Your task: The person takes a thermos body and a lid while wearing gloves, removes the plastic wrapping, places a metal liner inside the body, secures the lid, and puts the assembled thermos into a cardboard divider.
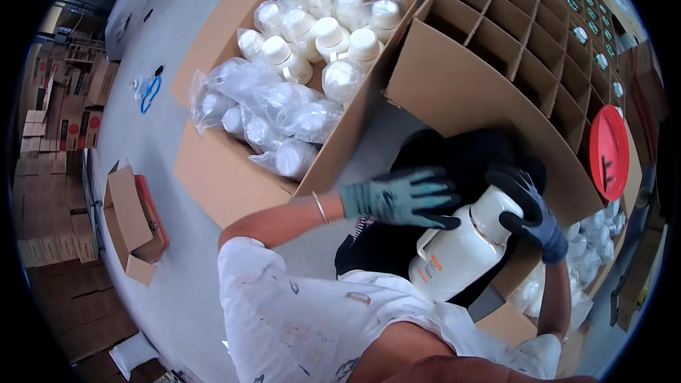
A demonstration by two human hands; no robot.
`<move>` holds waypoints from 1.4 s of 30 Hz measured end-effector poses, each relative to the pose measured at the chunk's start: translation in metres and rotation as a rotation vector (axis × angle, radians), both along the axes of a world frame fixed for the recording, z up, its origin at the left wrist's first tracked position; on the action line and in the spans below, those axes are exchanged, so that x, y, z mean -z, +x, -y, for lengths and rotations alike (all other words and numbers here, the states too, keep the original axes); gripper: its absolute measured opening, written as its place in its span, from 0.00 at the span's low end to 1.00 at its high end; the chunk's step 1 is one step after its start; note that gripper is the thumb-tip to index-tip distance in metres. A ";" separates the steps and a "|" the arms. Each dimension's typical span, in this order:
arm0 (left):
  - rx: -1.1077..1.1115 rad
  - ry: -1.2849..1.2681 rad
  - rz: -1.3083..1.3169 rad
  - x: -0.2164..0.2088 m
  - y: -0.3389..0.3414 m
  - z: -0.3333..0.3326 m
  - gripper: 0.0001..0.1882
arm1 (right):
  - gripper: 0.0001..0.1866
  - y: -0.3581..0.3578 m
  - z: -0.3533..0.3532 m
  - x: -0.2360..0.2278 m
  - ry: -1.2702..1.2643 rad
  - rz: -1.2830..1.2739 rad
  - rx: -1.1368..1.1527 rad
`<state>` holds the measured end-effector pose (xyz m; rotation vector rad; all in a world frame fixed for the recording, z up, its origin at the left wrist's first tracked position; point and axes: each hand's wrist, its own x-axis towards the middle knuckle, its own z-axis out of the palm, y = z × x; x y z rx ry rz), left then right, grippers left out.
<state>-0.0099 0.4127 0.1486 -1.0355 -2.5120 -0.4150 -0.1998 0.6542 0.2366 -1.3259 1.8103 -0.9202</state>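
A white vacuum flask (460,255) with a side handle and an orange mark lies tilted across my lap, its capped end up and to the right. My right hand (533,216), in a grey-blue and black glove, is wrapped around its cap (496,209). My left hand (401,197), in a teal and black glove, is held flat above the flask's handle side, fingers stretched out and slightly blurred. Its thumb reaches close to the flask; whether it touches I cannot tell. Ahead, an open carton (347,149) holds several white flasks, many wrapped in clear plastic bags (255,103).
At the right stands a big carton with cardboard dividers (489,42), with shiny round tops in its far cells. A red round plastic piece (608,152) rests against it. Bagged items (582,262) lie at my right. A small open carton (135,220) stands left; stacked cartons (53,206) line the edge.
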 end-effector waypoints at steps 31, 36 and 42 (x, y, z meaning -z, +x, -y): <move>0.505 1.877 0.660 -0.118 -0.169 0.145 0.21 | 0.30 -0.058 0.140 -0.009 -0.418 0.321 0.253; 0.388 1.774 0.654 -0.129 -0.216 0.067 0.28 | 0.22 -0.085 0.153 -0.006 -0.381 0.830 0.333; 0.038 1.263 0.743 -0.040 -0.175 0.030 0.29 | 0.13 -0.135 0.078 0.027 -0.626 1.157 0.626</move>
